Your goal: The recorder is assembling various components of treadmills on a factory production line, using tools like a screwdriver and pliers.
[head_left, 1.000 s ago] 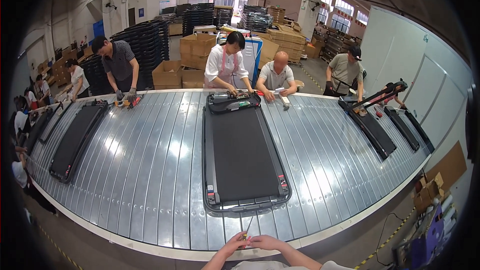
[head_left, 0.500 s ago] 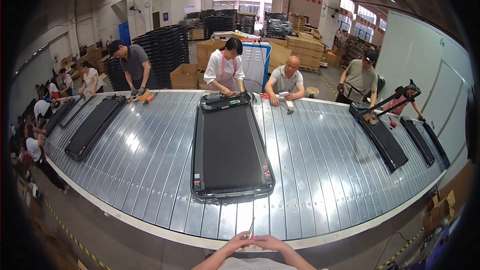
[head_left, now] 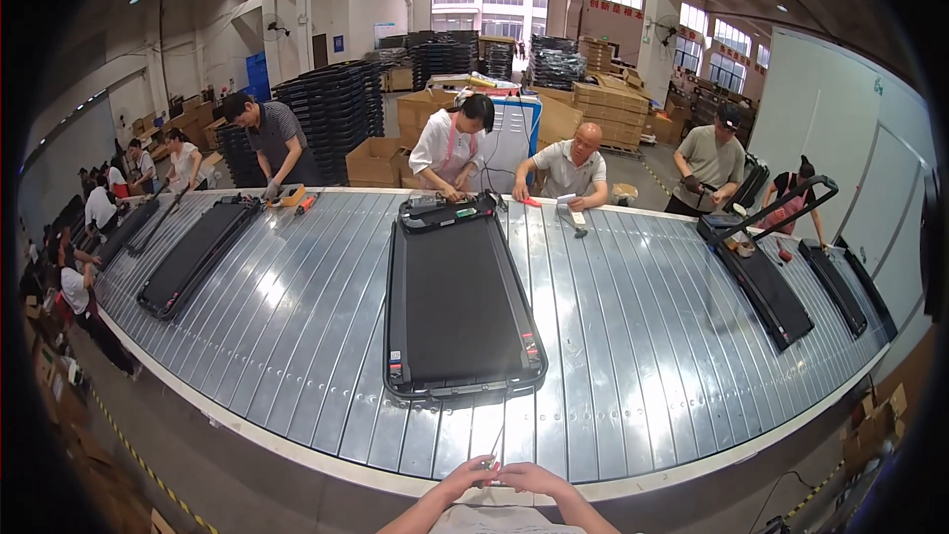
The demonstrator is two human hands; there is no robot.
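Close to my body at the near table edge, my left hand [head_left: 465, 480] is closed around a screwdriver [head_left: 500, 442], whose thin shaft points away over the table. My right hand [head_left: 534, 479] meets it from the other side, its fingers pinched at the handle. Only a small red and pale bit of the handle shows between the fingers. Beyond both hands, apart from them, lies a flat black treadmill [head_left: 463, 307] with a dark belt. At its far end a co-worker in white [head_left: 442, 148] has both hands on the open housing.
The slatted metal table [head_left: 297, 336] curves across the view. More treadmills lie left [head_left: 198, 257] and right [head_left: 761, 287], the right one with a raised handle frame [head_left: 791, 206]. Across the table another co-worker [head_left: 573, 173] leans beside a red tool [head_left: 532, 202]. Cartons [head_left: 374, 160] stand behind.
The view has shifted slightly. The seated co-worker's arm has moved left to the red tool. The worker at right has brought both hands together, off the treadmill. My hands keep their hold.
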